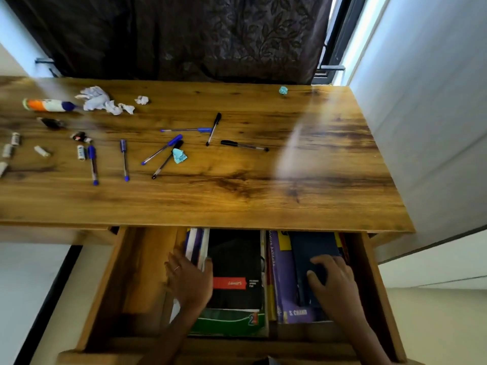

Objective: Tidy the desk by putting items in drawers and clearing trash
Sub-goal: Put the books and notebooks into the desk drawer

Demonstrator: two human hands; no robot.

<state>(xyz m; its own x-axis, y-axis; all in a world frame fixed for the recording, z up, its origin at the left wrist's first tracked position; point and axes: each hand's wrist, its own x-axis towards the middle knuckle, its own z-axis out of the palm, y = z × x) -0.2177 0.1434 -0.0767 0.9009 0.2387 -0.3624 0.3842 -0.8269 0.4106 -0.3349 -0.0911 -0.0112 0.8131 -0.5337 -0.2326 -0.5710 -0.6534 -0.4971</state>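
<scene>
Drawer [110, 280] pulled out at bottom of frame, under the front edge of the counter [237, 196]. It holds books in two stacks: black notebook [237, 270] with red band on a green book [226, 324] at centre, purple book [283, 285] and dark blue book [311, 248] to the right. Left part of drawer is bare wood.

Left hand [191, 279] sits at the left edge of the centre stack, fingers curled against the upright book edges [196, 246], thumb over the black notebook; looks like a grip on the stack side, but blur makes it uncertain. Right hand [333, 279] lies on the dark blue book, fingers bent and pressing down, not wrapped round it.

Judgement: hands are squaring up the books, making room.

What remains lies up-frame from both hands, on the counter, well apart from the drawer. Pens [164, 150] are scattered centre-left, long axes mixed: two blue ones [92, 164] near vertical in frame, black pen [243, 145] near horizontal. Left hand is nearer the pens.

Trash: white crumpled paper [101, 100] upper left, small white wad [141, 100] just beside, teal scrap [179, 155] touching a pen, teal wad [283, 90] upper right, nearer the right hand.

Glue tube [47, 105] far left, small white cylinders [14, 144] at left edge. Dark curtain [184, 35] behind.

Nothing blocks a reach from drawer to pens except the counter edge overhanging the drawer's rear.
</scene>
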